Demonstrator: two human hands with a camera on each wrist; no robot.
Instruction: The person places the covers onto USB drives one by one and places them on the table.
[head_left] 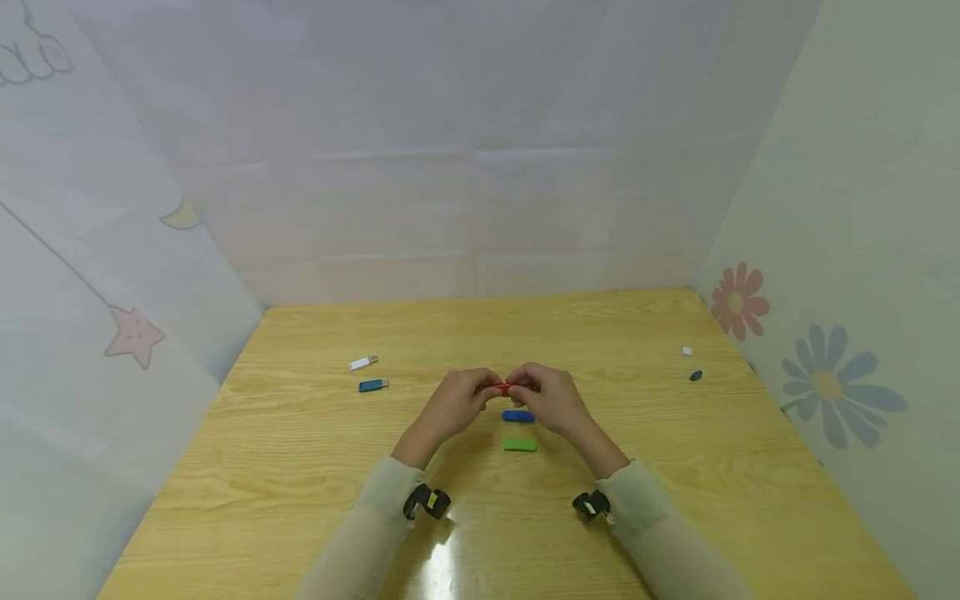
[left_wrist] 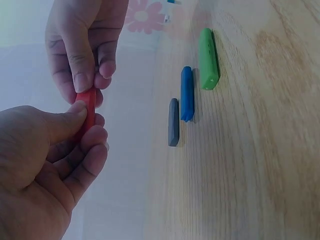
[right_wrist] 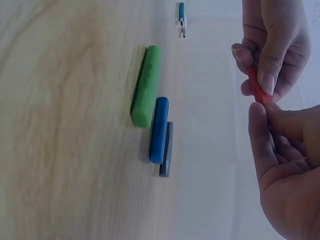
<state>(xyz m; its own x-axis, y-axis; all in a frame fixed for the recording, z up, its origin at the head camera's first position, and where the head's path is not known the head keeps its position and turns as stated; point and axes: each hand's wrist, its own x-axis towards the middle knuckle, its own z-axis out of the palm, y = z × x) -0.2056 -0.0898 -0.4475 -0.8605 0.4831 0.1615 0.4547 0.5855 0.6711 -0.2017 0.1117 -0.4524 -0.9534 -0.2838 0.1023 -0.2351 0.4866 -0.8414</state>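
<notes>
Both hands pinch a red USB stick point(head_left: 504, 389) between thumbs and fingers, raised over the middle of the table. My left hand point(head_left: 456, 406) has one end, and my right hand point(head_left: 557, 404) the other; the fingertips nearly meet. In the left wrist view the red body shows between the two thumbs, its ends hidden by fingers. Below the hands lie a blue stick point(head_left: 518, 416) and a bright green stick point(head_left: 520, 445), roughly parallel. A slim grey stick point(left_wrist: 173, 122) lies just beyond the blue one, covered by the right hand in the head view.
On the left of the wooden table point(head_left: 285, 500) lie a white USB stick point(head_left: 363, 362) and a teal USB stick point(head_left: 372, 386), metal plugs bare. Far right are a small white piece point(head_left: 686, 351) and a dark teal piece point(head_left: 696, 376). Cloth walls point(head_left: 472, 200) border the table.
</notes>
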